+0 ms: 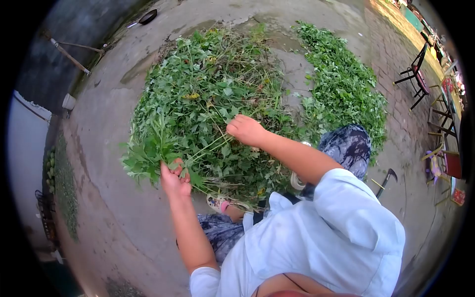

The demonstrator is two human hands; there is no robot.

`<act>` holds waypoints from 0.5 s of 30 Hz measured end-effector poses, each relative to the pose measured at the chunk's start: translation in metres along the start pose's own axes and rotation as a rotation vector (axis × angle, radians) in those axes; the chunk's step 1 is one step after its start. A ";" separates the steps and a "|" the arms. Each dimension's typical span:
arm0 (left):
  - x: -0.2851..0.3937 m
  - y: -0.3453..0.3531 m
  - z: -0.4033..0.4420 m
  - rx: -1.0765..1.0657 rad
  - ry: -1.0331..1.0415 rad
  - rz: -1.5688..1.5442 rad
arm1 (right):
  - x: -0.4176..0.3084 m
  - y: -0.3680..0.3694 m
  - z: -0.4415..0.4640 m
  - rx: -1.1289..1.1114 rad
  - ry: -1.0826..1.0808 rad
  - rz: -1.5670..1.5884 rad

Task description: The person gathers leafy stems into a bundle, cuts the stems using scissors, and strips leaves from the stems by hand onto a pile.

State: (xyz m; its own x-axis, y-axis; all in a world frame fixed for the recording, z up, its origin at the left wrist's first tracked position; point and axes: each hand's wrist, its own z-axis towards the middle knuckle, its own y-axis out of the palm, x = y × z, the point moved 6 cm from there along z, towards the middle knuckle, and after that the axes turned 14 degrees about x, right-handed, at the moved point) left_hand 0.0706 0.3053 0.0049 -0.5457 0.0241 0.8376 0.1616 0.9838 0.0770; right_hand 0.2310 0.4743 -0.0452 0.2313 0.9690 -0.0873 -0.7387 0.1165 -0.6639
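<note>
My left hand (pixel 176 181) is closed around a bunch of leafy green stems (pixel 157 143), with the leaves fanning out above the fingers. The bare ends of some stems stretch right from that bunch. Over the middle of a large heap of cut leafy plants (pixel 193 94), my right hand (pixel 246 130) is closed with the fingertips pinched at a leafy stem; the fingers hide most of what is in them. Small yellow flowers and dry brown stalks are mixed into the heap.
A second, flatter pile of green leaves (pixel 341 79) lies to the right on the concrete ground. A sickle (pixel 387 182) rests beside my knee. Chairs (pixel 416 74) stand at the far right. On the left are a white bucket (pixel 69 102) and more leaves (pixel 66 188) along the wall.
</note>
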 end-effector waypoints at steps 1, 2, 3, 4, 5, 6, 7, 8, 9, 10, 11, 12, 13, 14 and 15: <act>0.011 -0.004 -0.001 0.075 -0.017 -0.067 | 0.021 0.007 -0.015 -0.058 0.061 -0.068; 0.019 -0.019 0.016 0.069 -0.013 -0.064 | 0.045 0.010 -0.029 -0.110 0.121 -0.136; 0.033 -0.028 0.037 -0.217 0.016 -0.175 | 0.063 0.002 -0.039 -0.230 0.211 -0.194; 0.046 -0.022 0.030 -0.499 0.039 -0.285 | 0.071 -0.003 -0.041 -0.279 0.295 -0.158; 0.042 -0.030 0.041 -0.247 0.072 -0.238 | 0.068 -0.008 -0.033 -0.196 0.213 -0.142; 0.041 -0.023 0.035 -0.243 0.064 -0.235 | 0.059 -0.018 -0.022 -0.118 0.134 -0.124; 0.041 -0.019 0.033 -0.172 0.064 -0.214 | 0.052 -0.023 -0.011 -0.124 0.135 -0.123; 0.041 -0.016 0.030 -0.103 0.067 -0.195 | 0.045 -0.027 0.001 -0.139 0.155 -0.125; 0.039 -0.012 0.026 -0.085 0.038 -0.183 | 0.042 -0.031 0.010 -0.153 0.174 -0.127; 0.039 -0.012 0.028 -0.083 0.035 -0.185 | 0.042 -0.034 0.013 -0.156 0.172 -0.126; 0.038 -0.012 0.030 -0.125 0.018 -0.193 | 0.045 -0.031 0.013 -0.251 0.208 -0.090; 0.036 -0.011 0.031 -0.165 0.001 -0.203 | 0.048 -0.029 0.013 -0.348 0.242 -0.053; 0.036 -0.013 0.035 -0.159 -0.003 -0.207 | 0.053 -0.029 0.015 -0.433 0.337 0.150; 0.034 -0.009 0.035 -0.265 -0.037 -0.224 | 0.056 -0.033 0.019 -0.441 0.332 0.154; 0.032 -0.005 0.033 -0.369 -0.071 -0.241 | 0.057 -0.034 0.021 -0.469 0.576 0.539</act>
State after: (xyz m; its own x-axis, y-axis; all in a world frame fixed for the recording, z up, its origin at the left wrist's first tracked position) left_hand 0.0250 0.3069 0.0138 -0.6569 -0.1736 0.7337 0.2985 0.8337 0.4645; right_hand 0.2558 0.5305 -0.0124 0.3027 0.5937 -0.7456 -0.5347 -0.5418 -0.6484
